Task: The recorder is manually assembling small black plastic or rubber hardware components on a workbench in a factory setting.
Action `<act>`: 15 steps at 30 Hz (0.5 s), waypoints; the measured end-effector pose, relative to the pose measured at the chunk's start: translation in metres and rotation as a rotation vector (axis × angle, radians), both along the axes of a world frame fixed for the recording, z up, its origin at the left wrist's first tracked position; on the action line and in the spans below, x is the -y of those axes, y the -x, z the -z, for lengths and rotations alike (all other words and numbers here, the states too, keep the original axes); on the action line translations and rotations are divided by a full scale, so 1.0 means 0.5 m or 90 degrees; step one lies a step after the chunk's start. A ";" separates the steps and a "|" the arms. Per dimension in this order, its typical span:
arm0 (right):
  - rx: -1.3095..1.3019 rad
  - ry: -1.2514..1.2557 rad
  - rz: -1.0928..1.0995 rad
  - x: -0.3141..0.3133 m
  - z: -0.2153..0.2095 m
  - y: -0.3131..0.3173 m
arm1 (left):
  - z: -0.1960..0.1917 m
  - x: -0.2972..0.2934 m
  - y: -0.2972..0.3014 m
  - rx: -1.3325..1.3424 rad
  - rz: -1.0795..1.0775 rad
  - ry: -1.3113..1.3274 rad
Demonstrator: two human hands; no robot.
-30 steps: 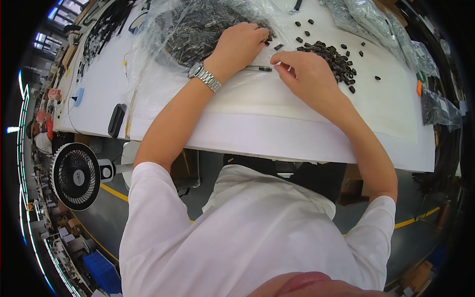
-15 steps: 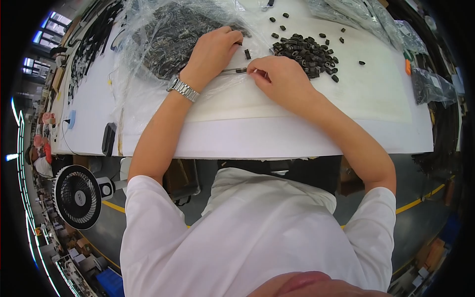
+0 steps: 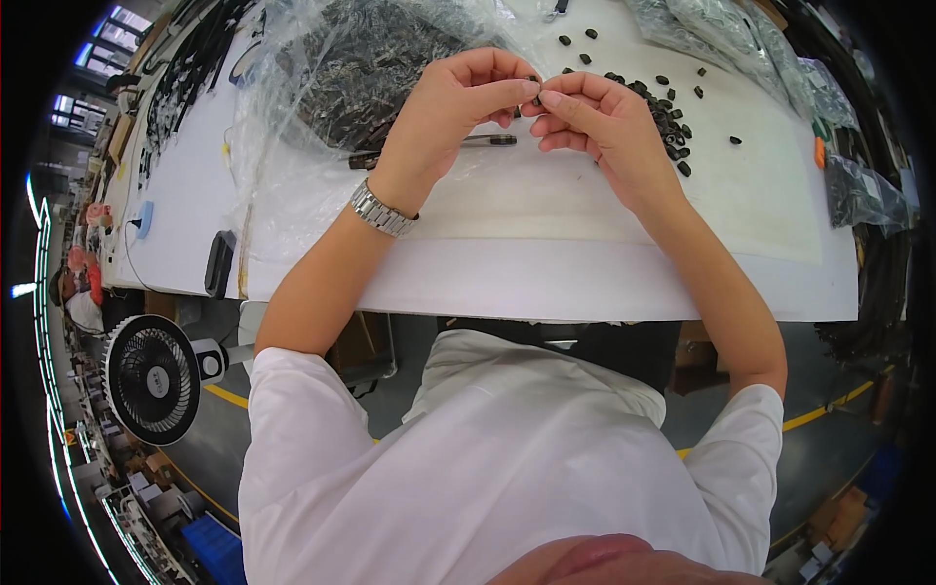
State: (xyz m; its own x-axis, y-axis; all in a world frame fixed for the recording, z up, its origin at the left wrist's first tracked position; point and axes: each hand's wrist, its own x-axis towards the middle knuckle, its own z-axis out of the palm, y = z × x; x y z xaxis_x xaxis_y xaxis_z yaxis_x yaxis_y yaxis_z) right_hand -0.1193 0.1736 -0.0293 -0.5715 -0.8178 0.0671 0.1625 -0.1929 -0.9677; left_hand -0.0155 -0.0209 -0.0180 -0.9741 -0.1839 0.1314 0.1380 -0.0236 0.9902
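My left hand (image 3: 453,102), with a metal watch (image 3: 383,210) on the wrist, and my right hand (image 3: 612,122) meet above the table. Between their fingertips is a small black part (image 3: 535,93). Both hands are closed in a pinch on it, and the fingers cover most of its shape. Below the left hand lies a slim metal tool (image 3: 487,140) with dark ends, partly hidden by that hand. Beyond the left hand spreads a clear plastic bag (image 3: 292,58) full of dark parts. Partly behind the right hand is a pile of small black ring-like pieces (image 3: 671,125).
Several loose black pieces (image 3: 591,34) lie about the white table (image 3: 546,278). Plastic bags (image 3: 702,34) sit at the far right, near an orange-handled item (image 3: 819,151). A black oblong object (image 3: 220,263) lies at the left edge, above a fan (image 3: 153,380). Black strips (image 3: 190,83) lie far left.
Both hands have lifted off the table and come together at the fingertips around a small black part. The slim tool now lies uncovered by the right hand.
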 end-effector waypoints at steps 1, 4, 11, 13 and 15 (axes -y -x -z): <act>0.001 -0.002 -0.002 0.002 0.002 -0.002 | 0.000 0.000 -0.004 0.001 -0.002 -0.002; 0.043 0.009 0.006 0.004 0.005 0.000 | -0.017 -0.008 -0.011 -0.005 -0.004 0.048; 0.104 0.038 -0.043 -0.008 0.004 0.009 | -0.036 -0.009 -0.020 -0.066 -0.027 0.297; 0.124 0.053 -0.052 -0.010 0.007 0.008 | -0.034 -0.012 -0.021 -0.070 0.000 0.226; 0.201 0.082 -0.107 -0.011 0.017 0.017 | -0.028 -0.018 -0.018 -0.077 0.018 0.129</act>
